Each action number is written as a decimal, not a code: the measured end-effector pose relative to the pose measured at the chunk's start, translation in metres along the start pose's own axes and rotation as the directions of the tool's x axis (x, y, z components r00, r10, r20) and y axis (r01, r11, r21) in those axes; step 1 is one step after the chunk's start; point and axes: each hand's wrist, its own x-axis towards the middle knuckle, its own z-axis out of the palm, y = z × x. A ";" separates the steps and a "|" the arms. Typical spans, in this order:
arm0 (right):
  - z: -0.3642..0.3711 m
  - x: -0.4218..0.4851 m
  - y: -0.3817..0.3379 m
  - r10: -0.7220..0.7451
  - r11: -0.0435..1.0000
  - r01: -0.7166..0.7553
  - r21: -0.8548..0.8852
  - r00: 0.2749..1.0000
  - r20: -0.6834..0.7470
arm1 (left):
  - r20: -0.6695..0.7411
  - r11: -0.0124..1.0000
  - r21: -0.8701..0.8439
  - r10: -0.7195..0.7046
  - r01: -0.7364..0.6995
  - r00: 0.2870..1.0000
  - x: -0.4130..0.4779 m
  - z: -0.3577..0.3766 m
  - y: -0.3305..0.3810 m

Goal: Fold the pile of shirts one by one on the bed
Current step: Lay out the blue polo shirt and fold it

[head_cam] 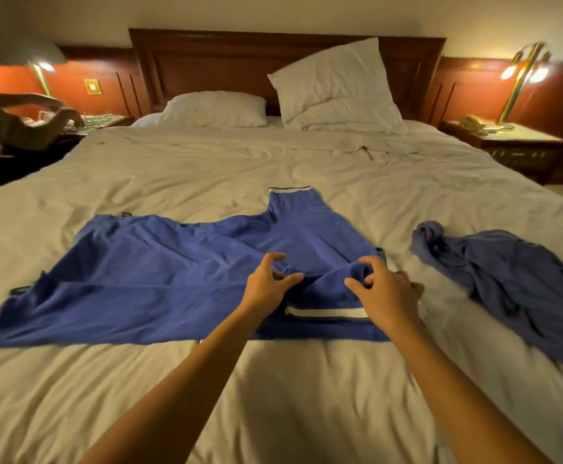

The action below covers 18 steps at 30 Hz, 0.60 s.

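Observation:
A blue shirt with white-striped cuffs lies spread across the white bed, one sleeve pointing toward the pillows, the other sleeve lying near me. My left hand rests on the shirt near its collar, fingers curled and apart. My right hand hovers at the shirt's right shoulder, fingers spread and bent, a fold of cloth bunched between both hands. A second, crumpled blue shirt lies to the right on the bed.
Two white pillows lean at the wooden headboard. Bedside tables with lit lamps stand at both sides; the right one carries a phone. Another person's arm reaches over the left bedside table.

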 end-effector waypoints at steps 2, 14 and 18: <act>0.003 0.009 -0.004 -0.011 0.993 0.013 0.114 1.000 -0.013 | -0.053 0.997 -0.054 -0.048 0.045 0.997 0.012 0.007 0.000; 0.002 0.010 0.014 0.194 0.760 -0.257 0.597 0.966 0.169 | 0.133 0.944 -0.296 -0.112 0.147 0.985 -0.007 -0.002 0.000; 0.006 0.008 0.010 0.094 0.810 -0.191 0.555 0.976 0.198 | 0.189 0.996 -0.069 -0.038 0.052 0.981 -0.014 -0.002 0.004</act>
